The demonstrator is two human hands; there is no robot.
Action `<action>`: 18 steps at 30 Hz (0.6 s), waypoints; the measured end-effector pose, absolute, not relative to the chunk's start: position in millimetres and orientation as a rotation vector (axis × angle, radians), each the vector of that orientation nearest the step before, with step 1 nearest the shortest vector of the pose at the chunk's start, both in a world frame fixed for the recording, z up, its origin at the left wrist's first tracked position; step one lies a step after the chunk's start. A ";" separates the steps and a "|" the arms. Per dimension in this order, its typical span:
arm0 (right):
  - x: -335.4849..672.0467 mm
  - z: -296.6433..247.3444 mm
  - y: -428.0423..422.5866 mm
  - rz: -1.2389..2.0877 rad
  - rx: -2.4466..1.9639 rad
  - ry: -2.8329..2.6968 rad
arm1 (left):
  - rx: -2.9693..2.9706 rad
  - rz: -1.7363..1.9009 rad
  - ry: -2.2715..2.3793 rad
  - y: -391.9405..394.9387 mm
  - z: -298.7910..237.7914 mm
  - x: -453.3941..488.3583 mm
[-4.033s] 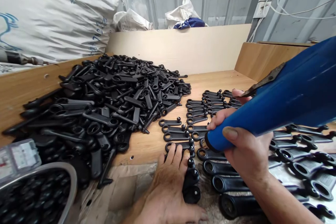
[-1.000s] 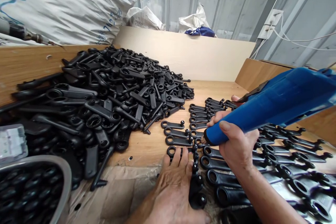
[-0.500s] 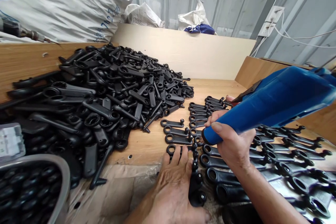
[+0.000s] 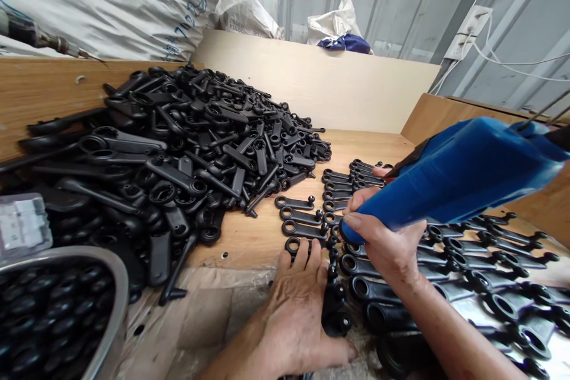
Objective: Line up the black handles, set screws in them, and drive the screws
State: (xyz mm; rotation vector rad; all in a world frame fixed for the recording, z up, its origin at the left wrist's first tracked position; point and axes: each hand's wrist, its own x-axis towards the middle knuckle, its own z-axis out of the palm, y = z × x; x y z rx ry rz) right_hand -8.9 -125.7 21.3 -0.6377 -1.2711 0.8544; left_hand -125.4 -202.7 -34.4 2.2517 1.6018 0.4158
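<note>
My right hand (image 4: pixel 387 237) is wrapped round the narrow end of a blue power tool (image 4: pixel 445 172), whose wide end tilts up to the right. The tool's working tip and its exact kind do not show. My left hand (image 4: pixel 296 309) lies flat, palm down, with fingers extended over a row of black crank handles (image 4: pixel 307 230). Its fingertips touch one handle in that row, and its thumb points right. More crank handles (image 4: pixel 490 261) lie in rows under and beyond my right forearm, ring ends to the left and knobs to the right.
A large heap of black crank handles (image 4: pixel 214 130) fills the left and back of the wooden table. At front left are a metal bowl (image 4: pixel 119 285) of black knobs and a clear plastic box (image 4: pixel 24 222). White sacks (image 4: pixel 111 0) stand behind; a power strip (image 4: pixel 467 32) hangs on the wall.
The view has shifted slightly, so the heap and bowl appear a little higher and further right. The blue tool has tilted a little; both hands keep nearly the same places.
</note>
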 end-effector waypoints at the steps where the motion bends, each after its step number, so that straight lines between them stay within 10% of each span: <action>1: -9.1 20.8 -126.1 0.863 -0.637 -1.280 | 2.253 0.417 1.597 -202.8 -33.7 -125.2; 18: 3.1 40.1 -149.5 1.094 -0.505 -1.239 | 2.299 0.263 1.619 -199.4 -32.3 -124.2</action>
